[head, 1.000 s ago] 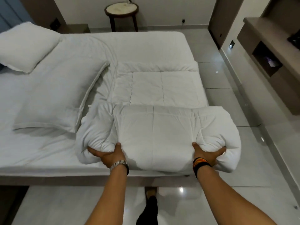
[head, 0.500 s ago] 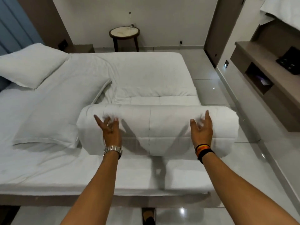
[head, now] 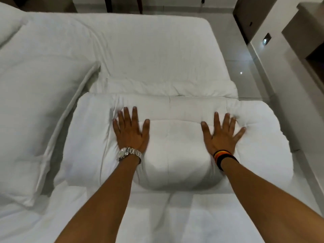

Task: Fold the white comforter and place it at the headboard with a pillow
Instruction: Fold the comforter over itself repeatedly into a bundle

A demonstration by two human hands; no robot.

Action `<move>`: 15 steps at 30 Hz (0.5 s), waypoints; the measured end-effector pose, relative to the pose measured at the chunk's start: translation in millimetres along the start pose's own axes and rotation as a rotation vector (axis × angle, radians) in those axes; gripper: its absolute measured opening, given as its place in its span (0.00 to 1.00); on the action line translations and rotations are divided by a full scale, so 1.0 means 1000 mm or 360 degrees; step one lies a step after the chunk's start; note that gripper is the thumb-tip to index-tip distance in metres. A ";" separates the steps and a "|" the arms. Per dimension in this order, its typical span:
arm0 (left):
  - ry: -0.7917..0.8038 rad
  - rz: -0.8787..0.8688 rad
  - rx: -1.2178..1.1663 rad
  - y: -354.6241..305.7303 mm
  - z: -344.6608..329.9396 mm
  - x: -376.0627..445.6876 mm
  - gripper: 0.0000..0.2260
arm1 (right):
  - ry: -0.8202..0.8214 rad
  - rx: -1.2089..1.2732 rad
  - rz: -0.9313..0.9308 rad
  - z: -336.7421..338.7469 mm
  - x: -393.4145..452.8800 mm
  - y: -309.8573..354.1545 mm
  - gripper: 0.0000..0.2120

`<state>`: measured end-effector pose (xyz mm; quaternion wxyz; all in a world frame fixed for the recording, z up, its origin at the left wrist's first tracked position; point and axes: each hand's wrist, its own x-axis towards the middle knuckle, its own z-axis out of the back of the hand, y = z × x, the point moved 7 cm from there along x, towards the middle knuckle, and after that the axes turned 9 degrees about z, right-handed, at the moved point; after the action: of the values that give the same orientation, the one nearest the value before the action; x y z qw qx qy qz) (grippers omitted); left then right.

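Observation:
The white comforter [head: 175, 155] lies folded into a thick bundle on the near right part of the bed [head: 149, 50]. My left hand [head: 130, 130] presses flat on its left half, fingers spread, a silver watch on the wrist. On the right half rests my right hand [head: 221, 134], also flat and spread, with dark bands on the wrist. Neither hand grips anything. A large white pillow [head: 38, 120] lies just left of the bundle, touching its edge. A second pillow [head: 8, 20] shows at the far left corner.
Glossy tiled floor [head: 245, 67] runs along the right side of the bed. A wall unit with a shelf [head: 301, 41] stands at the far right. Legs of a small table [head: 122, 4] show beyond the bed's far end.
The near edge of the comforter was lifted and rolled away from me over the rest. My hands let go of it and now press flat on top. The camera has leaned closer.

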<state>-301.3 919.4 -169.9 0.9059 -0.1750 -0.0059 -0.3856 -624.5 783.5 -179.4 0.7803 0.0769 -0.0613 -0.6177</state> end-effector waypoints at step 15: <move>-0.0038 0.0267 -0.0132 0.039 0.043 -0.062 0.30 | -0.0411 0.0506 -0.0223 0.042 -0.106 -0.030 0.34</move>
<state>-312.2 1001.6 -150.8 0.9269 -0.2167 0.0138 -0.3062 -685.3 878.1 -144.1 0.6991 0.1234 -0.2519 -0.6578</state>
